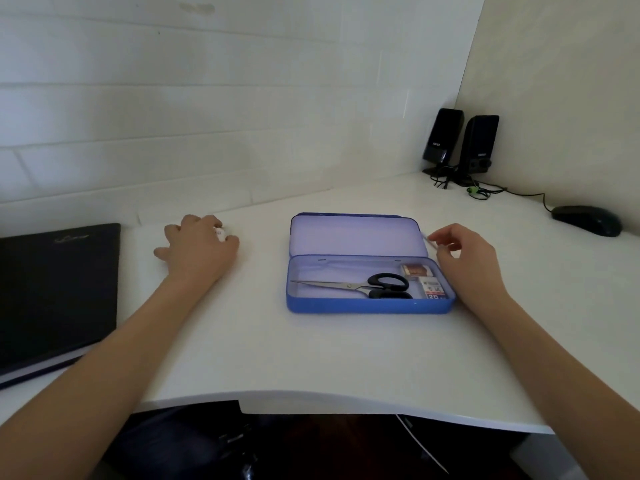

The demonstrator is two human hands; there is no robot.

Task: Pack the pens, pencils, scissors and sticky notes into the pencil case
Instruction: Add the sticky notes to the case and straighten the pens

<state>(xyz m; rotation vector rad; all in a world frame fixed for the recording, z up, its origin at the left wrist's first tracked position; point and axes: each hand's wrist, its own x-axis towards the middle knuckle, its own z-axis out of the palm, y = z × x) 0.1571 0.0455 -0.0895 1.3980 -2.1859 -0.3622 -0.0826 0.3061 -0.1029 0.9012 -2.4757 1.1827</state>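
Note:
A blue metal pencil case (367,304) lies open on the white desk, its lid (356,235) folded back. Inside lie black-handled scissors (367,285), a small brown box (417,270) and a small white box marked 2B (433,289) at the right end. My left hand (199,245) rests on the desk left of the case, fingers curled over a small white object (220,233) that is mostly hidden. My right hand (465,252) hovers at the case's right end, fingertips pinching a thin pale stick (428,240), too faint to identify.
A dark notebook or folder (57,292) lies at the left edge of the desk. Two black speakers (460,145) with cables stand in the back right corner, and a black mouse (587,220) lies near them. The desk's front edge (311,405) curves close to me.

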